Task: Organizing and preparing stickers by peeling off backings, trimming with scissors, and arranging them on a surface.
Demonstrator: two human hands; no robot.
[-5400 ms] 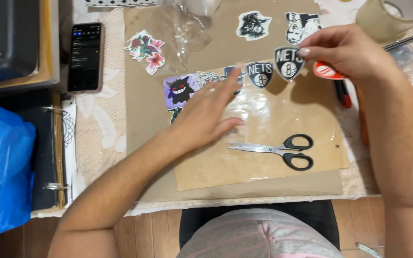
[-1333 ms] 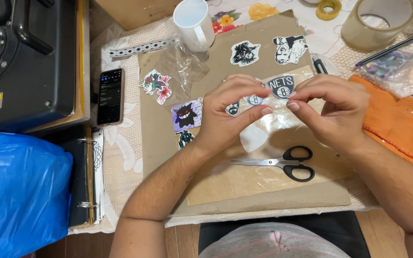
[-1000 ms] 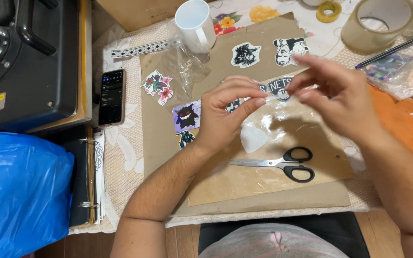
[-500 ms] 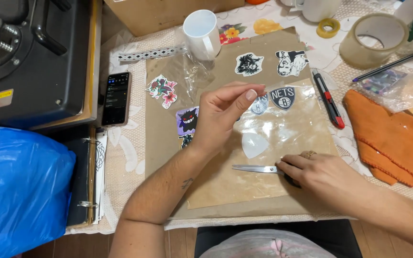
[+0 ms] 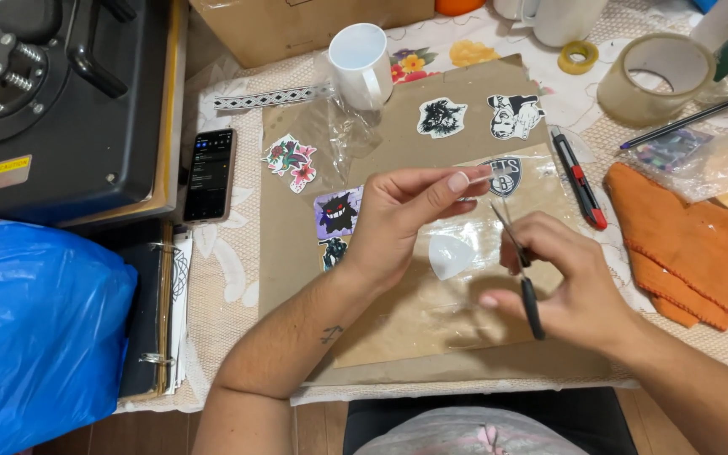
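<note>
Scissors (image 5: 519, 265) are now sitting in my right hand (image 5: 568, 286), where half a second ago that hand was only reaching them flat on the brown paper (image 5: 482, 109). My fingers are closing around the handles, and the blades are pointing up and away from the grip toward the clear film (image 5: 465, 253). I am pinching the top edge of that film between the thumb and fingertips of my left hand (image 5: 398, 223), lifting it off the paper, so that hand is clamping on the sheet. A white teardrop-shaped piece (image 5: 451, 255) is lying just below the pinch, under or on the film; I cannot tell which. The blade tips are coming in just beside my left fingertips, near a shield-shaped sticker (image 5: 503, 175) that is showing just beyond them. About a second ago both hands were working the film together; now one is holding and one is carrying the cutting tool, so I am judging that the handling has shifted from peeling to cutting. Whether the blades are parted I cannot tell. Further from the grip, more stickers (image 5: 441, 116) are lying on the paper, a red-tipped knife (image 5: 579, 177) is resting to the right of the scissors, a white mug (image 5: 362, 63) is standing beyond, and a phone (image 5: 210, 173) is lying well to the left.
</note>
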